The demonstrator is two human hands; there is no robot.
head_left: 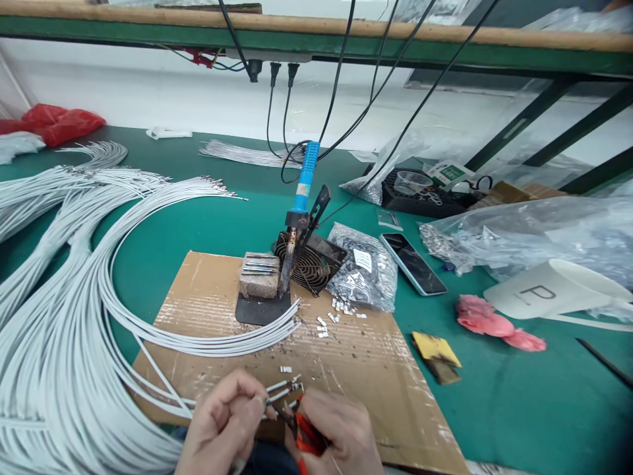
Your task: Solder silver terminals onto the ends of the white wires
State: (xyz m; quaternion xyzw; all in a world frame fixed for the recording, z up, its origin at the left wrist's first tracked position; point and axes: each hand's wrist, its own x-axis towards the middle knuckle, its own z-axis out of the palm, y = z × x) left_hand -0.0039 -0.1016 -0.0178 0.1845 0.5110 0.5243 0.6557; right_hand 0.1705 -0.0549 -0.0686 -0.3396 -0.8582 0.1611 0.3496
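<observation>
My left hand [225, 422] is closed, pinching the ends of a few white wires [281, 390] near the front edge of a cardboard sheet [361, 369]. My right hand [341, 432] is closed around red-handled pliers [306, 432], whose jaws meet the wire ends. Small metal terminals [329, 322] lie scattered on the cardboard. Behind them a blue-handled soldering iron [301, 198] rests tilted in its stand [262, 307] beside a small fan [311, 264].
Large bundles of white wires [64, 316] sweep across the green table at left. A bag of terminals [363, 270], a phone [413, 264], a white cup lying on its side [554, 290], pink rag [487, 324] and plastic bags [534, 231] sit at right.
</observation>
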